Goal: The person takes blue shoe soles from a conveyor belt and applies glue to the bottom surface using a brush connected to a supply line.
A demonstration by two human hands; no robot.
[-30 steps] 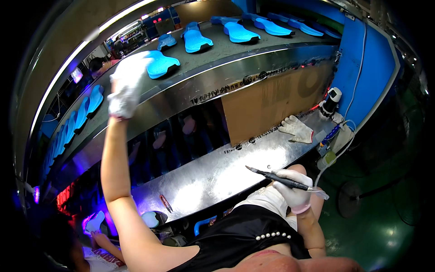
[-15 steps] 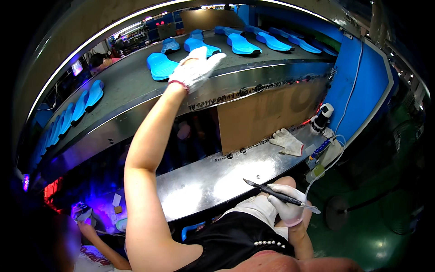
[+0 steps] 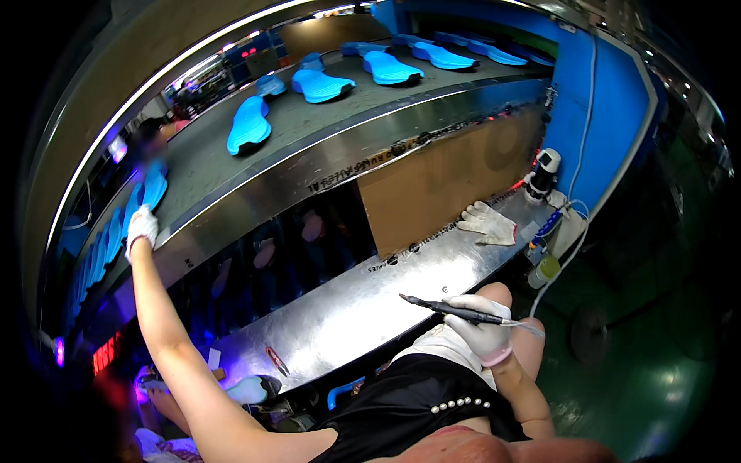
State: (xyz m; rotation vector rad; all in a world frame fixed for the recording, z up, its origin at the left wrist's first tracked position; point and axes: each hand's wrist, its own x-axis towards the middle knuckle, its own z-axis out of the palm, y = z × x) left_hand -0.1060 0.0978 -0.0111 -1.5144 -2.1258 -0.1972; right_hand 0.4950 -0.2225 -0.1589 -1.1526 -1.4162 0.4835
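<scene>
My left hand (image 3: 141, 228), in a white glove, reaches to the conveyor's left part. Its fingers are drawn together at the near end of a blue shoe sole (image 3: 136, 196) in a tight row; the glove hides part of the grip. My right hand (image 3: 480, 332), gloved too, is closed around a black pen-shaped tool (image 3: 455, 310) above my lap. The tool's tip points left over the metal shelf, and a pale tube trails from its back end. A single blue sole (image 3: 250, 125) lies apart on the belt.
More blue soles (image 3: 392, 68) lie spread along the dark conveyor belt (image 3: 202, 160). Below it runs a shiny metal shelf (image 3: 363, 309) with a loose white glove (image 3: 488, 222) and red-handled tool (image 3: 276, 360). Brown cardboard (image 3: 448, 185) covers part of the conveyor's side. A co-worker sits at lower left.
My left hand has moved left and nearer, from the single sole to the row. That sole now lies turned more lengthwise. My right hand still holds the tool; the view has shifted slightly.
</scene>
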